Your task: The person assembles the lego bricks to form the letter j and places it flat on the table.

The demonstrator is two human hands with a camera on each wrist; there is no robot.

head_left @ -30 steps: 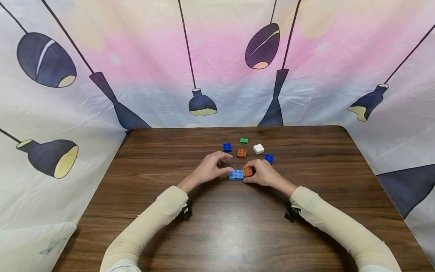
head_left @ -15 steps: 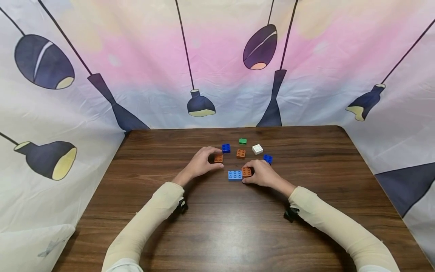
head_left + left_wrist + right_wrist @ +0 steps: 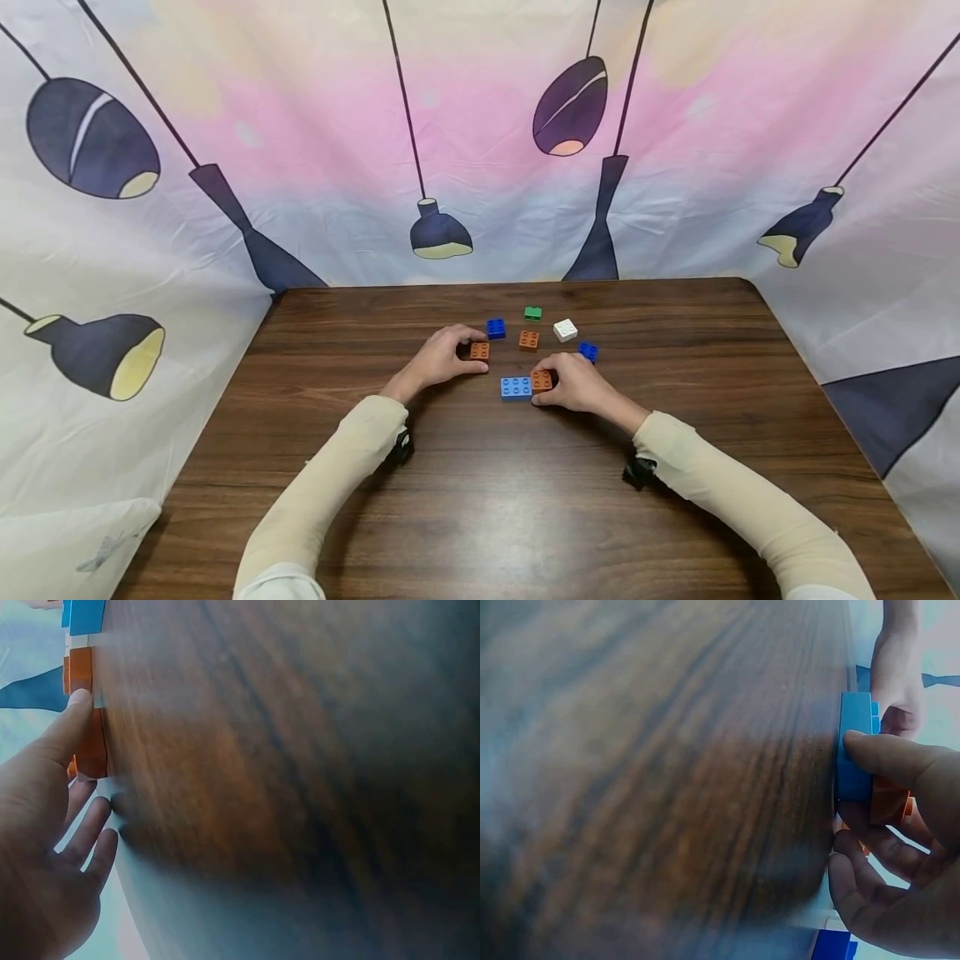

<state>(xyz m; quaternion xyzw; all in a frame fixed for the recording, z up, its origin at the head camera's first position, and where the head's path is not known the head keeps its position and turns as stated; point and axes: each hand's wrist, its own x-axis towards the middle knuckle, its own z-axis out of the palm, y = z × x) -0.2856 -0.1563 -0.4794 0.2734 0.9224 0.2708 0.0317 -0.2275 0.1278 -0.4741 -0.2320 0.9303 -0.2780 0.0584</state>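
The left hand (image 3: 438, 360) has left the light-blue brick (image 3: 516, 389), where its thumb was a second ago, and now pinches a loose orange brick (image 3: 480, 351) between thumb and forefinger. The right hand (image 3: 579, 383) has kept its fingers clamped on the light-blue brick and the joined orange brick (image 3: 541, 381) atop its right end. Beyond, toward the counter's (image 3: 480, 525) far edge, sit a green brick (image 3: 533, 313) and a white brick (image 3: 566, 331). Nearer, brown counter stretches between both sleeves.
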